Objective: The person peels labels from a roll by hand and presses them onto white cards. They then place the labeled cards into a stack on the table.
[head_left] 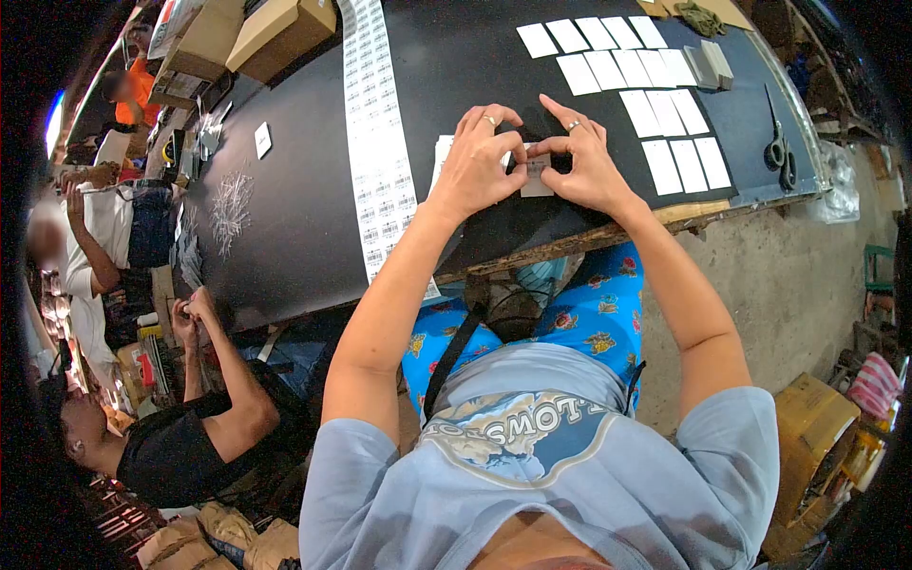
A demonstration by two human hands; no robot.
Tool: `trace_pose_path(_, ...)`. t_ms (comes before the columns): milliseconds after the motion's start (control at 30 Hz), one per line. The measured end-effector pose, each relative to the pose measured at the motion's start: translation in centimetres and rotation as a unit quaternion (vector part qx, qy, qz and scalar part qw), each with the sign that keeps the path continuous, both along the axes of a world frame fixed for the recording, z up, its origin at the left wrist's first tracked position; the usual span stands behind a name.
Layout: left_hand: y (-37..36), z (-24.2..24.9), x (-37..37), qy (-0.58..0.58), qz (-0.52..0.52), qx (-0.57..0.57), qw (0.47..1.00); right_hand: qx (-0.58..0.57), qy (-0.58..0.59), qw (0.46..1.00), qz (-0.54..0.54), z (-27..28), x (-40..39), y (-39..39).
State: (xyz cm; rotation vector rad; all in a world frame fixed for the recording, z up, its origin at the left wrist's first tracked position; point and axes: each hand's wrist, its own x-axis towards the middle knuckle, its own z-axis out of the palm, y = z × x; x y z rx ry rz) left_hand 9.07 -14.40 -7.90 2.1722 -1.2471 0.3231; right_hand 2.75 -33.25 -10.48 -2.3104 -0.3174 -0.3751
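Observation:
Both my hands meet over a small white card point(537, 177) lying on the black table point(294, 209) near its front edge. My left hand point(483, 161) pinches the card's left side with thumb and forefinger; a ring shows on one finger. My right hand point(579, 157) presses a small barcode label onto the card's top edge. Under my left hand a little stack of white cards point(443, 152) shows. A long strip of barcode labels point(377, 142) runs down the table just left of my left hand.
Rows of white cards point(635, 85) lie at the table's far right, with a stack of them point(711, 65) and scissors point(781, 152) beyond. Cardboard boxes point(275, 28) stand at the far end. Other people point(190, 418) sit working along the left side.

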Motion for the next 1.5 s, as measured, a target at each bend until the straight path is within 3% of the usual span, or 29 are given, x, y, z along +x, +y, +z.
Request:
trace_pose_path(367, 0.0, 0.2, 0.0, -0.001, 0.012, 0.004, 1.000, -0.017, -0.019, 1.000, 0.002, -0.1, 0.0, 0.1)
trace_pose_path(667, 0.4, -0.4, 0.1, 0.068, 0.022, -0.030, 0.997, -0.023, -0.019, 1.000, 0.004, 0.1, 0.0, 0.2)
trace_pose_path(967, 1.4, 1.7, -2.6, 0.026, 0.106, -0.016, 0.994, -0.003, 0.032, 0.999, -0.009, 1.4, -0.8, 0.0)
trace_pose_path(1033, 1.5, 2.0, -3.2, 0.128, 0.132, -0.068, 0.981, 0.009, 0.037, 0.999, -0.021, 2.1, -1.5, 0.1)
trace_pose_path(1067, 1.5, 2.0, -3.5, 0.128, 0.133, -0.070, 0.980, 0.071, 0.044, 0.996, -0.025, 2.6, -1.9, 0.2)
trace_pose_path(1133, 1.2, 2.0, -4.2, 0.354, 0.095, -0.166, 0.915, 0.163, 0.057, 0.984, -0.032, 4.2, -3.0, 0.5)
trace_pose_path(1167, 1.0, 2.2, -4.7, 0.355, 0.095, -0.169, 0.915, 0.160, 0.057, 0.985, -0.032, 4.5, -3.4, 0.6)
trace_pose_path(1233, 0.4, 2.9, -5.7, 0.605, 0.016, -0.284, 0.744, 0.234, 0.069, 0.969, -0.036, 4.9, -4.0, 0.8)
trace_pose_path(1367, -0.1, 1.5, -6.2, 0.630, 0.000, -0.303, 0.715, 0.225, 0.084, 0.970, -0.036, 4.5, -4.4, 1.0)
trace_pose_path(1500, 0.2, 1.5, -6.2, 0.622, 0.018, -0.275, 0.733, 0.156, 0.009, 0.987, -0.033, 4.0, -4.5, 1.1)
